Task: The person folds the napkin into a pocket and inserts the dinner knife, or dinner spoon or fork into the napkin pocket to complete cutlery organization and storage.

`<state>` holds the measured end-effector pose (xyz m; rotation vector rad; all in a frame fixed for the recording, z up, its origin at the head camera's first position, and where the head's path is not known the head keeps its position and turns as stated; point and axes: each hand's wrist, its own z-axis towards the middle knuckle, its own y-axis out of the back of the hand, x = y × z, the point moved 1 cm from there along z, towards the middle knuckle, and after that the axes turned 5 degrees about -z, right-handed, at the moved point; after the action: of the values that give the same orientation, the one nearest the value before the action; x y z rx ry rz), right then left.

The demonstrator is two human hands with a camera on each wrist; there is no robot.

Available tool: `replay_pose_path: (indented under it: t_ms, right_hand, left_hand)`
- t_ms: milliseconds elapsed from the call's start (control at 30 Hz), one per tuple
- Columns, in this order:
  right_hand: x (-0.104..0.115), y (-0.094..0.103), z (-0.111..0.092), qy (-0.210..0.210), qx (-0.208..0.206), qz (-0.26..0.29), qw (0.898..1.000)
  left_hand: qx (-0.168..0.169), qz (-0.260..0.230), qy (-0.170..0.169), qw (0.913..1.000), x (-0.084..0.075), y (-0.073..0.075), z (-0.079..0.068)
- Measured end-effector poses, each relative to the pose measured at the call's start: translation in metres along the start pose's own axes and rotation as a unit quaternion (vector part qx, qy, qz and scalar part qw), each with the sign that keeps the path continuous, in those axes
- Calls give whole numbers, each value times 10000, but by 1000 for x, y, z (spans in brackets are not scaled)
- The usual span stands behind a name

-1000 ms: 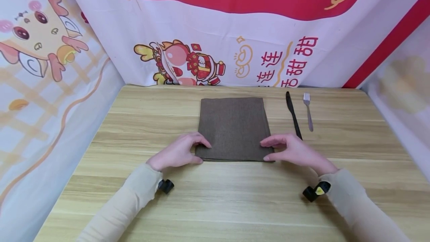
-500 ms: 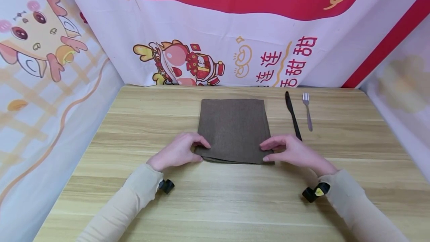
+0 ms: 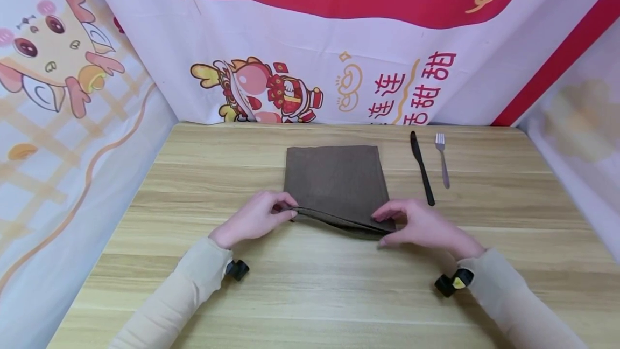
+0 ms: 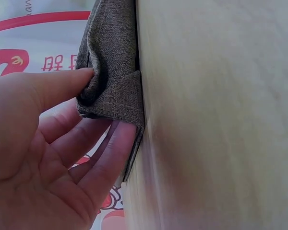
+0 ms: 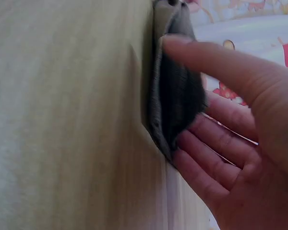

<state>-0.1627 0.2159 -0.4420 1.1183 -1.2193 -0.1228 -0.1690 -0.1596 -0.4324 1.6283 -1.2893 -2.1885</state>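
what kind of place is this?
Likely a makeshift recording booth rather than a dining room: printed cloth hangings close in the wood-grain table at the back and both sides, and a small black device sits at each wrist.

The left wrist view crops the brown cloth point(image 4: 116, 52).

The person's left hand point(image 3: 254, 218) and right hand point(image 3: 426, 229) are bare below long cream sleeves, the left sleeve point(image 3: 174, 295) and right sleeve point(image 3: 515, 298) softly wrinkled, with a small black left camera point(image 3: 237, 270) and a black right camera point(image 3: 444, 286) bearing a yellow mark point(image 3: 458, 283) at the wrists.
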Motion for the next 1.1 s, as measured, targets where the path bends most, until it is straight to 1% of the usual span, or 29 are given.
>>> replay_pose_path:
  t_ms: [133,167,233,433,533,667,800,967,1033,1100]
  right_hand:
    - [5,-3,0,210,-92,-777,9967]
    - [6,-4,0,234,-123,-905,9955]
    - [6,-5,1,234,-175,-978,9948]
    - [6,-5,5,317,-303,-902,9950]
    - [7,-3,8,210,-298,-872,9955]
    - [5,0,11,97,-264,-631,9976]
    - [0,3,15,-2,-305,-442,9986]
    - [-5,5,20,-220,-328,-379,9985]
    - [-6,6,22,-276,-316,-336,9986]
    - [-7,7,23,-305,-297,-297,9987]
  left_hand:
    - [-11,-31,112,9999,-1,2,1]
    - [-10,-30,135,9999,-1,2,1]
    - [-15,-8,184,9998,-2,3,1]
    - [43,-45,339,9994,-2,4,1]
    - [101,-102,414,9990,-1,6,0]
    - [180,-120,512,9985,-2,9,-2]
    - [253,-174,416,9987,-2,10,-3]
    - [439,-101,174,9988,1,8,-5]
    - [409,-94,146,9990,2,7,-5]
    - [323,-220,143,9991,3,6,-5]
